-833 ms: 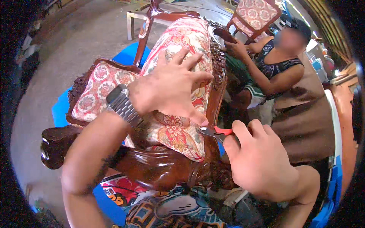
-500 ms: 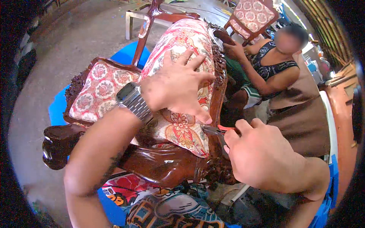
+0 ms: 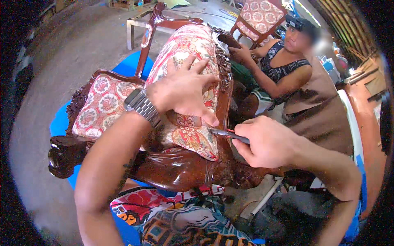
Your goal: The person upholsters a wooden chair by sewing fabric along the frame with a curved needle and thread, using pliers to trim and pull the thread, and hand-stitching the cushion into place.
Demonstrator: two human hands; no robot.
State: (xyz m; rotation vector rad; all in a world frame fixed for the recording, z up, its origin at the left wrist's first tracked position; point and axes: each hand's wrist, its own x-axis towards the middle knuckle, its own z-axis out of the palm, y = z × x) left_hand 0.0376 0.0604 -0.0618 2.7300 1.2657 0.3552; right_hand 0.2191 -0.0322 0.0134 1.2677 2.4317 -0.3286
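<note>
My left hand (image 3: 184, 88) lies spread and flat on the red-and-cream patterned upholstery (image 3: 188, 45) of a carved, dark wooden chair; a metal watch (image 3: 144, 107) is on that wrist. My right hand (image 3: 266, 141) is closed round dark pliers (image 3: 230, 134) with a bit of red at the handle. Their tip touches or nearly touches the fabric's edge, beside the glossy wooden frame (image 3: 223, 110) and just below my left thumb. Part of the handle is hidden in my right fist. The fabric's pointed corner (image 3: 211, 153) rests over the lower rail.
A person (image 3: 283, 69) sits at the right, hands near the chair's carved side. Behind them stands another patterned chair (image 3: 260, 18). A second upholstered section (image 3: 104, 102) lies at the left over blue sheeting (image 3: 61, 119). A metal frame (image 3: 130, 35) stands behind, and brown material (image 3: 324, 127) lies at right.
My right hand has turned and shifted slightly up, so more of the pliers shows. My left hand stays spread on the upholstery. The seated person's head has turned.
</note>
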